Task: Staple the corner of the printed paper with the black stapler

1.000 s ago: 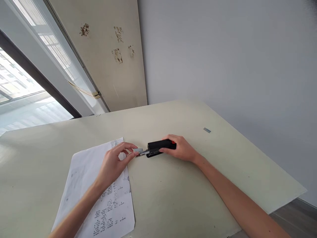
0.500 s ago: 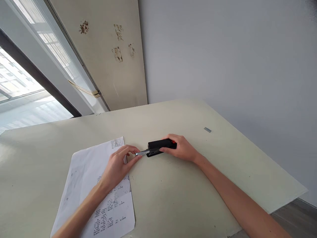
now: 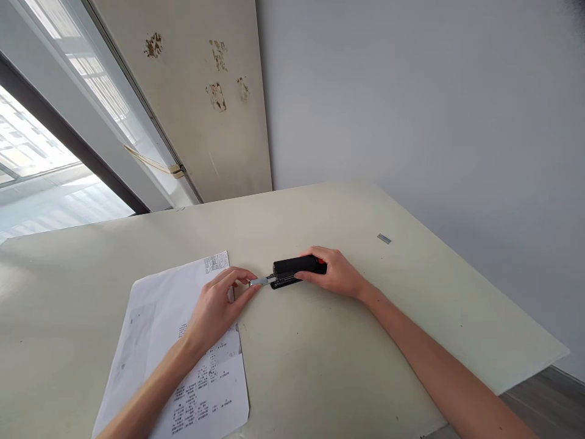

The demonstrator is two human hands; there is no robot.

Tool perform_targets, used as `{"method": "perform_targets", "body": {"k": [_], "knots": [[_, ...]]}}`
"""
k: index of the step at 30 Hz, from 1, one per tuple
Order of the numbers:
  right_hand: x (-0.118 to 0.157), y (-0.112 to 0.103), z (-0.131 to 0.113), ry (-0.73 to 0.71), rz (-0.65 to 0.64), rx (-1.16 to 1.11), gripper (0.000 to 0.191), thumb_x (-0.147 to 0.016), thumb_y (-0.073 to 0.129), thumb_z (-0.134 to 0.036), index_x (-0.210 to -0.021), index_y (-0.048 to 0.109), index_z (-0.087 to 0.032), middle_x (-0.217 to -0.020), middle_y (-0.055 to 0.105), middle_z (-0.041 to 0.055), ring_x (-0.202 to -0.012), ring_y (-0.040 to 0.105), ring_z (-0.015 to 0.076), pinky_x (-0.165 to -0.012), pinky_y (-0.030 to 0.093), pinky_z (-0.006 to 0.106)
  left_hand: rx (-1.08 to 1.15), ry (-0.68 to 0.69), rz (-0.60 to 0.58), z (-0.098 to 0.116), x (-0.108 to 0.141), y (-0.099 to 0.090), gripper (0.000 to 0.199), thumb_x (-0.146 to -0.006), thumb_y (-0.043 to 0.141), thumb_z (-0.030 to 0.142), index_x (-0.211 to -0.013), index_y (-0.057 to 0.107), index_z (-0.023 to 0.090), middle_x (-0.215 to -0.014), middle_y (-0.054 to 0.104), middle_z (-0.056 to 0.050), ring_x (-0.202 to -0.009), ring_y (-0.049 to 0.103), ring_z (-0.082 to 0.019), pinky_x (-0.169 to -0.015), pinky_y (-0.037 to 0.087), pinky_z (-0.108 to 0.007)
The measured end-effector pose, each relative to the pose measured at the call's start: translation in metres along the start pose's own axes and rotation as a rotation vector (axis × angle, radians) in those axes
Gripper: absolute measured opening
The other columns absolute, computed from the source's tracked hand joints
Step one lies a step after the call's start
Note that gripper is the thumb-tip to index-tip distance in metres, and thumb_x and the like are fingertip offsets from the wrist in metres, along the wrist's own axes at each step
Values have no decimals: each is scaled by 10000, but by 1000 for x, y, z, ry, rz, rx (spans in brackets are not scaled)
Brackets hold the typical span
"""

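A black stapler (image 3: 292, 266) lies on the table, its metal staple tray (image 3: 262, 281) sticking out of the left end. My right hand (image 3: 333, 272) is wrapped round the stapler's rear end, where a bit of red shows. At the tray's outer tip, my left hand (image 3: 223, 299) has thumb and forefinger closed on the metal. The left wrist and forearm lie across printed paper sheets (image 3: 150, 323), hiding part of the text. What the tray contains is too small to make out.
A small grey strip, like a row of staples (image 3: 384, 238), lies on the pale table (image 3: 320, 366) to the right. Behind the table stand a grey wall (image 3: 411, 91) and a stained panel (image 3: 183, 122). A window is at the left.
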State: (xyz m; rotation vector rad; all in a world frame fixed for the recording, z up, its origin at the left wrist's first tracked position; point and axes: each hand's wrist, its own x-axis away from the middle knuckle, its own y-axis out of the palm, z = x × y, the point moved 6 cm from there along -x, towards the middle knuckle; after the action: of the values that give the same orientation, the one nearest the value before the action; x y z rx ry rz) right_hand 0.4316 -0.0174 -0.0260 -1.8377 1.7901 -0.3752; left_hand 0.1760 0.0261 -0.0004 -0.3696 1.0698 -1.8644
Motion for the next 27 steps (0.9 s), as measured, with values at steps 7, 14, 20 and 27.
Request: {"method": "perform_targets", "body": {"k": [7, 14, 20, 27], "knots": [[1, 0, -1, 4, -7, -11, 315, -897, 740, -526, -1058, 721, -255, -1009, 746, 41, -879, 639, 218, -753, 485, 332, -31, 12, -38, -1, 0, 6, 351, -1007, 563, 581, -1071, 704, 266, -932, 708, -22, -684, 604, -164, -632, 491, -301], [1, 0, -2, 34, -14, -57, 316, -879, 761, -505, -1068, 720, -255, -1016, 740, 30, -875, 635, 208, -767, 488, 330, 10, 71, -129, -10, -1, -4, 343, -993, 605, 570, -1121, 759, 292, -1035, 752, -33, -864, 677, -197, -693, 524, -291], [3, 2, -7, 65, -118, -192, 329, -828, 812, -459, -1078, 717, -268, -1061, 735, 18, -918, 630, 208, -813, 496, 338, 168, 181, -213, -3, 8, 1, 249, -956, 704, 503, -981, 811, 280, -871, 764, -26, -778, 676, -180, -613, 512, -273], [10, 10, -19, 30, -233, -275, 293, -800, 843, -408, -1030, 719, -273, -1163, 721, 35, -955, 639, 218, -824, 508, 353, 225, 317, -237, 16, 15, 19, 292, -959, 695, 541, -952, 785, 264, -827, 756, -35, -793, 669, -198, -685, 541, -316]]}}
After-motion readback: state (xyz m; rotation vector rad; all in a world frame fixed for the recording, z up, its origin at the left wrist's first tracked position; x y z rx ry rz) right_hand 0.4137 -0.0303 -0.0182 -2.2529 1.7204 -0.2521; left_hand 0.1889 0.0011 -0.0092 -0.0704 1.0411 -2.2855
